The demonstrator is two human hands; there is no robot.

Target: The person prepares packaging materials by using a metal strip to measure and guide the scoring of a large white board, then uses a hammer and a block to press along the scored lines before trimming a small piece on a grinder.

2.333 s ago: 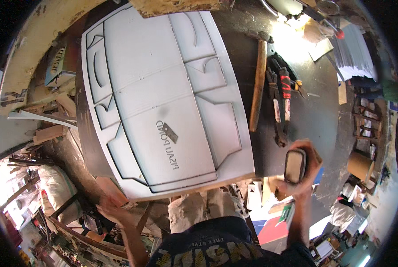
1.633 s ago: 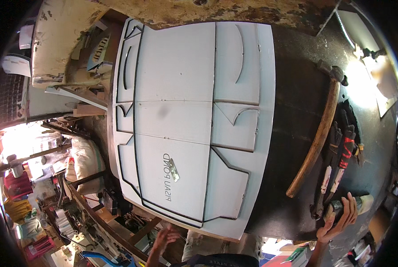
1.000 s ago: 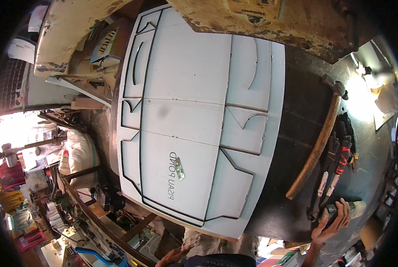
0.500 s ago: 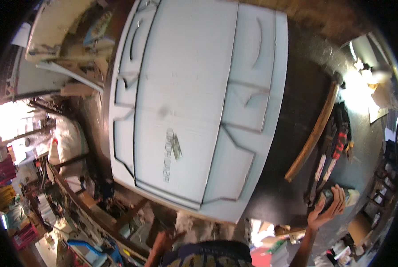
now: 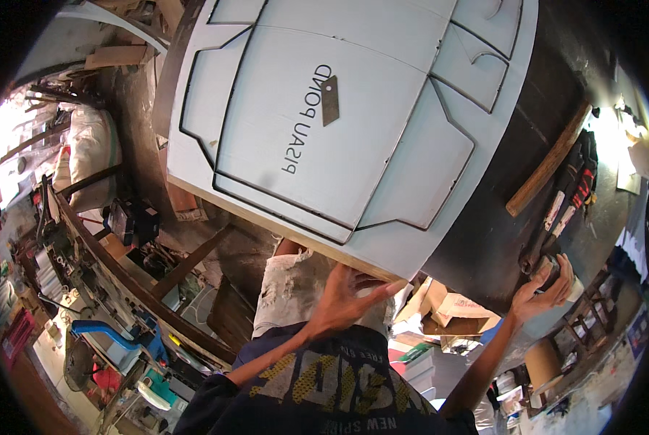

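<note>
A large white board (image 5: 382, 101) lies in front of me, with thin dark metal strips set on edge in it in long lines and angled outlines. On it rests a small flat metal plate (image 5: 329, 101) with a hole near one end. My left hand (image 5: 342, 299) is at the board's near wooden edge, fingers apart, some fingertips hidden against the edge. Off to the right, my right hand (image 5: 544, 290) is curled round a small dark block-like object (image 5: 549, 278), mostly covered by the fingers, at the end of the dark tabletop (image 5: 477, 246).
Right of the board lie a hammer with a wooden handle (image 5: 549, 163) and a long-handled cutter-like tool (image 5: 572, 192) with red on its grips. An open cardboard box (image 5: 458, 308) stands below the table edge. A cluttered bench (image 5: 150, 304) with a blue-handled tool (image 5: 110, 330) runs along the left.
My left hand has come up from near my waist to the board's near edge. The view has shifted, so the board sits higher in it. My right hand stays at the dark object.
</note>
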